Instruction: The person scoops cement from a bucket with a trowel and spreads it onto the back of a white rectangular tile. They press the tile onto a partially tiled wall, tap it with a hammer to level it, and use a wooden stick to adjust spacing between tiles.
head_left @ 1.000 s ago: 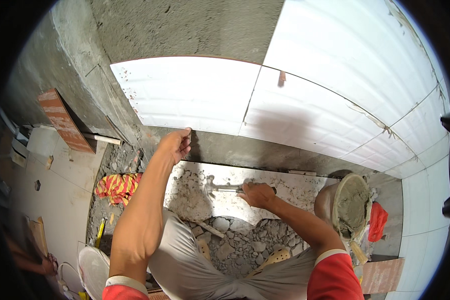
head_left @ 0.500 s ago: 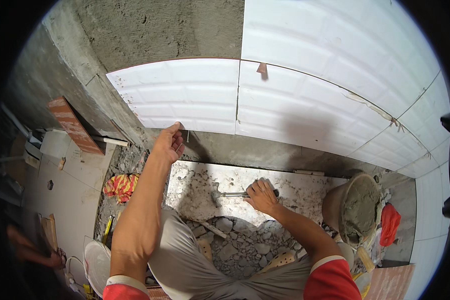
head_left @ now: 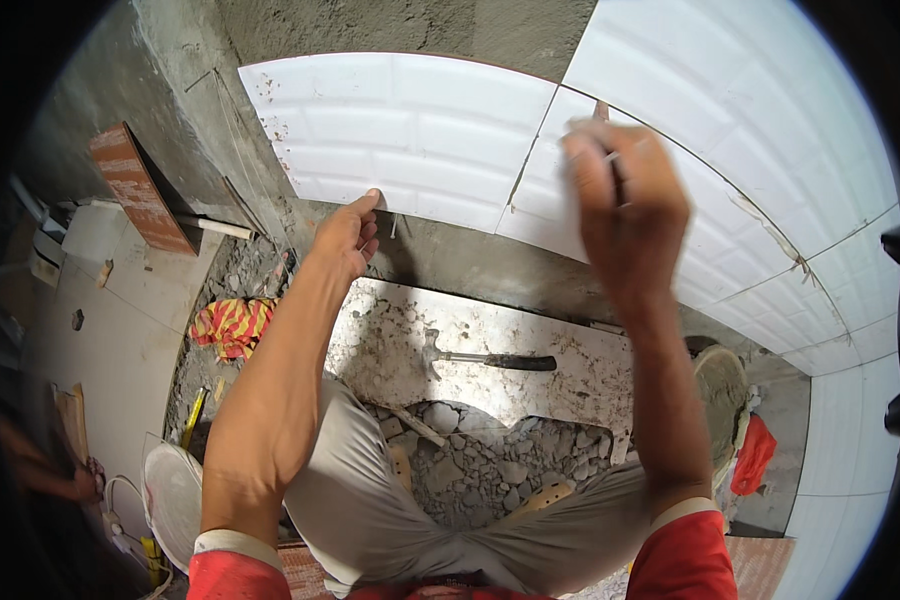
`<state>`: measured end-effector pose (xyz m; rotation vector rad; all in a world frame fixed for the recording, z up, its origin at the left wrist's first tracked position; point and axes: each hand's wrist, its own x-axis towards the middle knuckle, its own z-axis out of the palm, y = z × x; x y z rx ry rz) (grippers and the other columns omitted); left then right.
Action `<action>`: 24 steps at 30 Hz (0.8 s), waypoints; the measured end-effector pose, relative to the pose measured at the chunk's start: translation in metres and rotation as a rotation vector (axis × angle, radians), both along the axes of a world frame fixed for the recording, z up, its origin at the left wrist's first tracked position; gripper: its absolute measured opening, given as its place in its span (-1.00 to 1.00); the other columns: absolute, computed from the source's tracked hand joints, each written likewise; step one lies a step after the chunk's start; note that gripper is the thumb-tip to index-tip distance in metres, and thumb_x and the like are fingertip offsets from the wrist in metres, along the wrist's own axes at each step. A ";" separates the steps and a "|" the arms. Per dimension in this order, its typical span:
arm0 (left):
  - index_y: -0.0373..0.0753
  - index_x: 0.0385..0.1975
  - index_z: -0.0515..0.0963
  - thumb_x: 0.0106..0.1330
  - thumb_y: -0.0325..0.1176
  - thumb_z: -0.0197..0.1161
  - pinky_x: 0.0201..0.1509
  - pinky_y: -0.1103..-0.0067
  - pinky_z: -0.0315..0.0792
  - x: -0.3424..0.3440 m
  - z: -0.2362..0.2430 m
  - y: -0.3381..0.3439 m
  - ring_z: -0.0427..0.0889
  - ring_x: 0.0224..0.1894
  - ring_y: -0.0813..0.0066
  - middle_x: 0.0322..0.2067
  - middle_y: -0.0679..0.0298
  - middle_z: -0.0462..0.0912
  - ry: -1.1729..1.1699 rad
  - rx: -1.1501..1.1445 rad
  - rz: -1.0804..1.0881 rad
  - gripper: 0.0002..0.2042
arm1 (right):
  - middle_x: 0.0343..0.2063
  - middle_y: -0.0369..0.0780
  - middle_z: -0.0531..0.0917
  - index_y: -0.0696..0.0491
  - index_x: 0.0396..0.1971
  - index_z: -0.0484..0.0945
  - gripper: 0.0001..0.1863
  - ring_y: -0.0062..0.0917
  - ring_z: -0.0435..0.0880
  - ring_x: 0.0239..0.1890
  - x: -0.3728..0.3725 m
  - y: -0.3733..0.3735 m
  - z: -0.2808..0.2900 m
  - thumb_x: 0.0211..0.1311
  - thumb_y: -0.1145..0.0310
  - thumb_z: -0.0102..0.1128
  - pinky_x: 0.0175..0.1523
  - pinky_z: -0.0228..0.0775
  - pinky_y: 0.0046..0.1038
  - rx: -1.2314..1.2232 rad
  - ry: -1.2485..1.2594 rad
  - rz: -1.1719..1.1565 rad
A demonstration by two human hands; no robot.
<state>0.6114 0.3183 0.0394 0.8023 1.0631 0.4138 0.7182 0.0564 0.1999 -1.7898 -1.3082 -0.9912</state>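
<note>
My left hand touches the lower edge of a white wall tile with thumb tip and curled fingers, beside a nail protruding from the grey render. My right hand is raised over the right-hand tiles, blurred, its fingers bent; whether it holds anything is unclear. Behind its fingers a small reddish wedge sits at the tile seam, partly hidden. A claw hammer with a black grip lies on a dirty white board below.
Rubble surrounds my feet. A mortar bucket, partly behind my right arm, stands near a red bag. At left are a striped cloth, a leaning red-backed tile, a pale bucket and another person's hand.
My right hand has let go of the hammer, now lying on the board, and risen to the wall tiles at upper right. My left hand remains at the tile's lower edge.
</note>
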 end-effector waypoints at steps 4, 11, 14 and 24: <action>-0.08 -0.22 0.56 0.19 -0.14 0.57 0.06 0.39 0.47 0.001 -0.002 0.002 0.50 -0.22 0.50 -0.30 0.41 0.55 0.000 -0.010 -0.004 -0.67 | -0.34 -0.18 0.75 0.08 -0.24 0.75 -0.87 -0.50 0.72 -0.42 -0.001 0.014 0.064 0.22 0.50 0.36 -0.36 0.57 -0.53 0.030 -0.422 0.036; -0.09 -0.22 0.56 0.18 -0.16 0.59 0.03 0.42 0.50 0.002 -0.007 0.007 0.52 -0.23 0.50 -0.32 0.41 0.56 -0.026 -0.015 0.010 -0.66 | -0.42 -0.15 0.60 0.12 -0.34 0.58 -0.90 -0.23 0.62 -0.40 0.000 0.025 0.088 0.15 0.55 0.32 -0.35 0.46 -0.30 -0.233 -0.480 0.134; -0.10 -0.22 0.56 0.19 -0.16 0.58 0.02 0.43 0.51 0.002 -0.008 0.007 0.52 -0.24 0.51 -0.33 0.41 0.56 -0.041 -0.012 0.000 -0.67 | -0.37 -0.26 0.73 0.03 -0.22 0.73 -0.87 -0.48 0.68 -0.48 -0.002 0.025 0.052 0.23 0.46 0.37 -0.41 0.53 -0.52 -0.172 -0.479 0.053; -0.08 -0.27 0.56 0.23 -0.22 0.54 -0.01 0.43 0.50 0.006 -0.004 0.002 0.51 -0.26 0.52 -0.32 0.39 0.56 -0.047 0.018 0.069 -0.74 | -0.03 0.04 0.60 0.22 0.00 0.59 -0.66 -0.07 0.58 0.13 -0.036 -0.042 -0.275 0.22 0.49 0.13 0.00 0.66 -0.11 -1.233 0.191 0.187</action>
